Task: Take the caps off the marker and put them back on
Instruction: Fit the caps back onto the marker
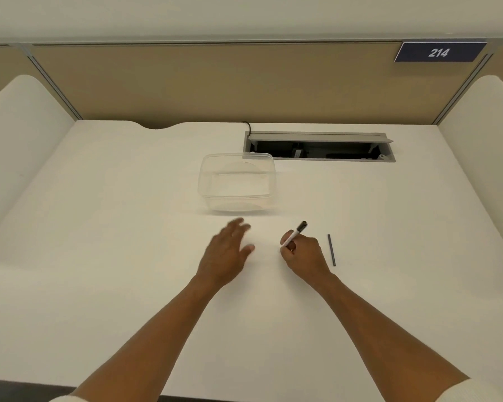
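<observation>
Bare white desk (99,256) spreads across the lower and left frame. A clear container (236,182) stands centre, an open cable tray (320,146) upper right, a thin grey stick (331,250) lies right of centre.

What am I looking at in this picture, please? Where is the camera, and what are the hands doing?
There is no machine here. A person wears a camera on the head, so the one picture looks forward and down at their own two arms over a white desk. The right hand holds a white marker with a black cap at its far end. The left hand is open and holds nothing. On the desk lie a clear plastic container, which looks empty, and a thin grey stick. Behind them is an open cable hatch.
</observation>
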{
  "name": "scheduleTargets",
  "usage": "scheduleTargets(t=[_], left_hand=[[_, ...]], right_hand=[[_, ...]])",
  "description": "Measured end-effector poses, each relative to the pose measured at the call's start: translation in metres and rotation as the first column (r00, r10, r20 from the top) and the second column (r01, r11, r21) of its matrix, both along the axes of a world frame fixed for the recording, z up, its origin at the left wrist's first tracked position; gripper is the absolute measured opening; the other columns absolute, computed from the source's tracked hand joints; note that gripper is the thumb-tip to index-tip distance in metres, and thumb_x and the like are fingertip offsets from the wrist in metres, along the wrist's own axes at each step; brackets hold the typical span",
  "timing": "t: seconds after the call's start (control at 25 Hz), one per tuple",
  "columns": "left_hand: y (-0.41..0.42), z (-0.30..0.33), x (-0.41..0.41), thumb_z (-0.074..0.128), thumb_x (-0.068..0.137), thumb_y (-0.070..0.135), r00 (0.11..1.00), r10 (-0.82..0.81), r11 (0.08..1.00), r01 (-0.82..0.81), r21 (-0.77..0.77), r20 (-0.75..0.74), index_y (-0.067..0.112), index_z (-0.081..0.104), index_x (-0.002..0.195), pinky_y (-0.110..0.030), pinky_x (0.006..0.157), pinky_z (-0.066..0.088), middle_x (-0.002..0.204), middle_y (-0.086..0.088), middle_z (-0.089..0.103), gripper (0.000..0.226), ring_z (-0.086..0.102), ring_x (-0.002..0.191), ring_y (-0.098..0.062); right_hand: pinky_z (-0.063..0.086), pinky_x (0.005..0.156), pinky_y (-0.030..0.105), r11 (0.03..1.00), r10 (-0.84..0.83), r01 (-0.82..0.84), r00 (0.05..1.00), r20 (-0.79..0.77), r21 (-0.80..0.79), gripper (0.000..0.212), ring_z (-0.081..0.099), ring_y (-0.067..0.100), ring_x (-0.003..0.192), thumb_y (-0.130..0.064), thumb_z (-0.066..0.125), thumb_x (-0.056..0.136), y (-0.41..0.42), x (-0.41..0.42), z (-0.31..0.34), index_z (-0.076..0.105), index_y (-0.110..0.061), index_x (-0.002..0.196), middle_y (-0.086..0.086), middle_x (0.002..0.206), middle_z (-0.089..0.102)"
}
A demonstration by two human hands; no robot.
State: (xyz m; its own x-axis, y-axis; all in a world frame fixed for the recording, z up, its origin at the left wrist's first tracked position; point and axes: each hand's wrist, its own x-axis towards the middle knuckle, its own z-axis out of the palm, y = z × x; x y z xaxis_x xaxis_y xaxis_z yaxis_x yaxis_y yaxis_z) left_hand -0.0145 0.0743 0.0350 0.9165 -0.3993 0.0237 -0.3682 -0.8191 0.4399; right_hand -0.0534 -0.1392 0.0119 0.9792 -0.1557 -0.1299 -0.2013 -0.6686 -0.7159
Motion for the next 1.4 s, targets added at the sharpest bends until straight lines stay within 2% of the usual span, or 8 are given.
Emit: scheduleTargets(t=[0.08, 0.16, 0.28, 0.48, 0.68, 0.96, 1.24, 1.4], left_hand=[[-0.002, -0.019, -0.006, 0.057, 0.093, 0.041, 0.979, -0.115, 0.986, 0.134, 0.103, -0.169, 0.023, 0.035, 0.148, -0.04, 0.118, 0.027, 0.162, 0.003, 0.021, 0.062, 0.022, 0.148, -0.016], [-0.008, -0.031, -0.011, 0.059, 0.091, 0.042, 0.967, -0.133, 0.974, 0.168, 0.151, -0.218, 0.022, 0.029, 0.151, -0.037, 0.121, 0.019, 0.164, 0.002, 0.013, 0.07, 0.014, 0.15, -0.018], [-0.022, -0.034, -0.011, 0.058, 0.092, 0.041, 0.965, -0.146, 0.965, 0.187, 0.183, -0.22, 0.021, 0.025, 0.152, -0.04, 0.123, 0.011, 0.165, 0.0, 0.006, 0.072, 0.004, 0.152, -0.018], [-0.032, -0.033, -0.007, 0.062, 0.091, 0.038, 0.957, -0.168, 0.965, 0.208, 0.159, -0.236, 0.023, 0.029, 0.15, -0.04, 0.123, 0.012, 0.165, 0.0, 0.008, 0.069, 0.006, 0.152, -0.018], [-0.033, -0.035, -0.005, 0.065, 0.089, 0.036, 0.952, -0.149, 0.974, 0.188, 0.126, -0.266, 0.025, 0.031, 0.149, -0.04, 0.123, 0.012, 0.165, 0.002, 0.01, 0.07, 0.006, 0.152, -0.016], [-0.03, -0.037, -0.009, 0.059, 0.093, 0.037, 0.95, -0.159, 0.969, 0.203, 0.144, -0.267, 0.025, 0.023, 0.153, -0.039, 0.124, 0.006, 0.165, 0.003, 0.004, 0.071, 0.001, 0.152, -0.015], [-0.039, -0.03, -0.011, 0.064, 0.088, 0.035, 0.981, -0.122, 0.991, 0.128, 0.03, -0.148, 0.032, 0.058, 0.128, -0.035, 0.11, 0.029, 0.144, 0.008, 0.049, 0.041, 0.037, 0.137, -0.015], [-0.051, -0.026, -0.011, 0.064, 0.086, 0.035, 0.984, -0.098, 0.995, 0.1, 0.003, -0.146, 0.034, 0.066, 0.112, -0.034, 0.096, 0.034, 0.125, 0.011, 0.059, 0.026, 0.047, 0.12, -0.015]], right_hand=[[0.042, 0.055, 0.022, 0.999, -0.012, 0.014, 0.999, -0.034, 0.037, 0.01, 0.053, 0.009, 0.054, -0.015, 0.062, 0.083, -0.001, -0.002, -0.003, 0.061, -0.024, 0.079, -0.006, 0.059, 0.057], [0.045, 0.057, 0.023, 0.998, -0.029, 0.032, 0.998, -0.056, 0.047, 0.008, 0.055, 0.009, 0.056, -0.016, 0.064, 0.083, -0.002, -0.003, -0.004, 0.063, -0.023, 0.079, -0.007, 0.059, 0.059], [0.05, 0.062, 0.027, 0.999, -0.032, 0.035, 0.997, -0.071, 0.04, 0.007, 0.06, 0.013, 0.061, -0.018, 0.066, 0.083, -0.004, -0.005, -0.006, 0.064, -0.024, 0.079, -0.005, 0.064, 0.064], [0.052, 0.066, 0.026, 1.0, -0.017, 0.017, 0.997, -0.08, 0.005, 0.004, 0.065, 0.012, 0.069, -0.02, 0.067, 0.082, -0.004, -0.004, -0.003, 0.067, -0.024, 0.082, -0.003, 0.071, 0.069], [0.042, 0.059, 0.016, 0.999, 0.016, -0.021, 0.995, -0.094, -0.05, 0.002, 0.062, 0.012, 0.068, -0.019, 0.067, 0.084, -0.001, -0.002, 0.002, 0.068, -0.021, 0.084, -0.008, 0.068, 0.064], [0.039, 0.059, 0.015, 0.998, 0.014, -0.018, 0.997, -0.079, -0.054, 0.003, 0.06, 0.01, 0.066, -0.018, 0.067, 0.085, 0.0, -0.005, 0.002, 0.067, -0.021, 0.084, -0.01, 0.066, 0.062], [0.041, 0.055, 0.013, 1.0, -0.011, 0.01, 0.998, -0.063, -0.013, 0.002, 0.06, 0.006, 0.062, -0.018, 0.067, 0.085, -0.003, -0.009, 0.013, 0.068, -0.019, 0.086, -0.008, 0.064, 0.062], [0.054, 0.065, 0.03, 1.0, -0.002, 0.003, 0.999, -0.044, 0.026, 0.003, 0.067, 0.016, 0.066, -0.017, 0.066, 0.084, -0.004, -0.009, 0.016, 0.068, -0.019, 0.084, -0.003, 0.067, 0.067]])
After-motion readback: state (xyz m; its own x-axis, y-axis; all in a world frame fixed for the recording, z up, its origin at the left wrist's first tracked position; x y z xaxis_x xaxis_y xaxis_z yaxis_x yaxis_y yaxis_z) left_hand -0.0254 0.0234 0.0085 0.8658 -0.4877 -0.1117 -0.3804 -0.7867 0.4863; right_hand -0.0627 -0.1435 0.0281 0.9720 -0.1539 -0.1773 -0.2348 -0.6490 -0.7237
